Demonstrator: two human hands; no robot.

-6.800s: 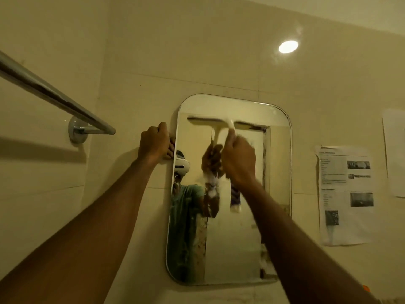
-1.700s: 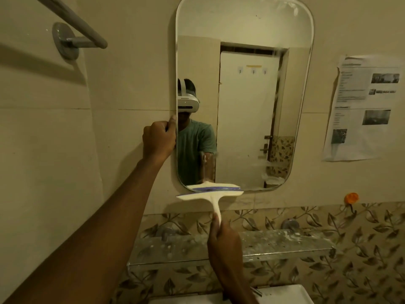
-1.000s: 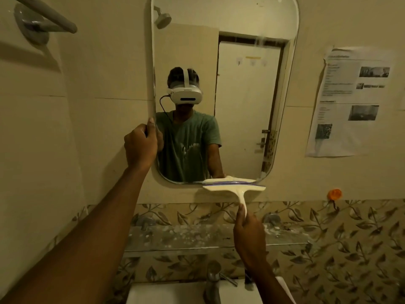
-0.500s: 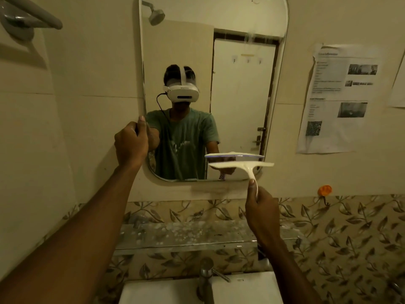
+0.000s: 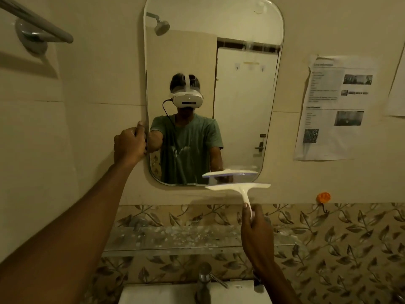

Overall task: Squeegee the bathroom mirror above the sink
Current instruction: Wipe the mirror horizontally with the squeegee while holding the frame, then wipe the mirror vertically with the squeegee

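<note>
The rounded mirror (image 5: 241,95) hangs on the beige tiled wall above the sink (image 5: 175,295). My left hand (image 5: 129,145) grips the mirror's left edge about two thirds of the way down. My right hand (image 5: 256,233) grips the handle of a white squeegee (image 5: 238,187). Its blade lies level at the mirror's lower right rim, and its reflection shows just above it in the glass. Streaks of water remain near the mirror's top right.
A glass shelf (image 5: 186,240) spotted with white marks runs below the mirror. A chrome tap (image 5: 203,281) stands at the sink. A towel rail (image 5: 37,25) sticks out at the upper left. Printed sheets (image 5: 333,106) and an orange hook (image 5: 323,197) sit on the right wall.
Over the last seconds the squeegee came from the mirror's top down to its bottom, then shifted right along the lower edge. My left hand slid down the mirror's left edge.
</note>
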